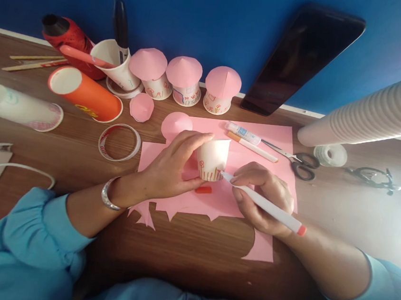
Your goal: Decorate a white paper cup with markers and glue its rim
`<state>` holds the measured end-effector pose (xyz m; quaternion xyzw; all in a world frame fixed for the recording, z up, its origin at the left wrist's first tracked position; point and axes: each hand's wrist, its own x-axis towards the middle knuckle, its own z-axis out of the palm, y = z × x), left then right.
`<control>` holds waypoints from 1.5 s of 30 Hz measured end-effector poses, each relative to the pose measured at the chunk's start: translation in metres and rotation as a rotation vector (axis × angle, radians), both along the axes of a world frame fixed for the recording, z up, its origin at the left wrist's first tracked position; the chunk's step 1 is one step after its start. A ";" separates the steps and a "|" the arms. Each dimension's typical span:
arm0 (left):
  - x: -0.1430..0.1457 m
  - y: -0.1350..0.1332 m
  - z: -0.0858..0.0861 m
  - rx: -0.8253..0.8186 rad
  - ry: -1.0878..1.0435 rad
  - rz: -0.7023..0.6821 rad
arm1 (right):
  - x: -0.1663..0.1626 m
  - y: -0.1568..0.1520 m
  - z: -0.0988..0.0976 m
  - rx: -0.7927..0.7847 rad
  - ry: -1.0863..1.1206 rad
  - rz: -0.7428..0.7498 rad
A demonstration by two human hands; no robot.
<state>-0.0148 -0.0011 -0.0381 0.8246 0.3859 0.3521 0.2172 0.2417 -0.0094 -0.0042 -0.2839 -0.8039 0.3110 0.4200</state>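
Note:
My left hand grips a small white paper cup between thumb and fingers, over pink paper. Red and orange strokes and a little flower are drawn along the lower part of the cup. In my right hand is a white felt-tip pen with a red end. Its tip meets the cup near the drawn strokes, at the right side. An orange-red pen cap lies on the paper just below the cup.
Behind stand several decorated cups with pink cone roofs. A glue stick, another marker and scissors lie at right. A phone leans on the wall by a tall cup stack. A tape ring lies left.

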 end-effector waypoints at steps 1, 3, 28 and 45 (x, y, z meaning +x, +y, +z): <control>0.000 0.000 0.000 0.001 -0.002 -0.003 | 0.000 0.000 -0.001 0.000 0.000 0.003; 0.000 0.000 0.000 -0.004 0.008 -0.008 | 0.000 -0.001 -0.002 0.004 0.005 0.006; 0.000 -0.002 0.002 -0.017 0.049 -0.005 | 0.000 -0.002 -0.001 0.008 -0.014 0.000; 0.000 -0.002 0.003 -0.016 0.060 -0.020 | -0.001 0.000 -0.003 0.039 -0.033 0.000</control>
